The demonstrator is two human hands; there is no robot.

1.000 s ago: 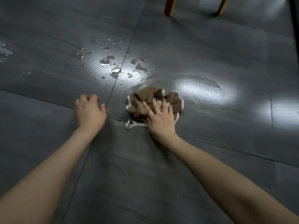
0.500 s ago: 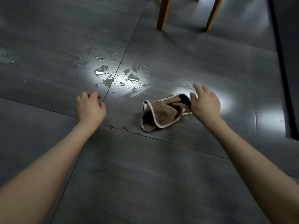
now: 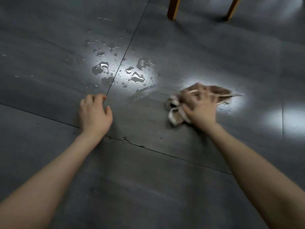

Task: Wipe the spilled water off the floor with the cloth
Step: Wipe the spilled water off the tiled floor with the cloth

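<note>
A crumpled brown cloth [image 3: 217,90] with a pale hem lies on the dark grey tiled floor [image 3: 148,187] at the right. My right hand [image 3: 200,108] presses down on it with fingers spread, blurred by motion. Spilled water [image 3: 132,75] sits as puddles and droplets in a bright reflection, up and left of the cloth, across a tile joint. A thin wet sheen [image 3: 231,106] shows just right of the cloth. My left hand [image 3: 94,114] rests on the floor below the puddles, fingers loosely curled, holding nothing.
Two wooden furniture legs [image 3: 173,9] stand at the top, behind the spill. Tile joints run diagonally across the floor. A second light reflection [image 3: 293,116] lies at the far right.
My right hand has slid the cloth from the middle to the right and now lies on top of it. The left hand has stayed in place.
</note>
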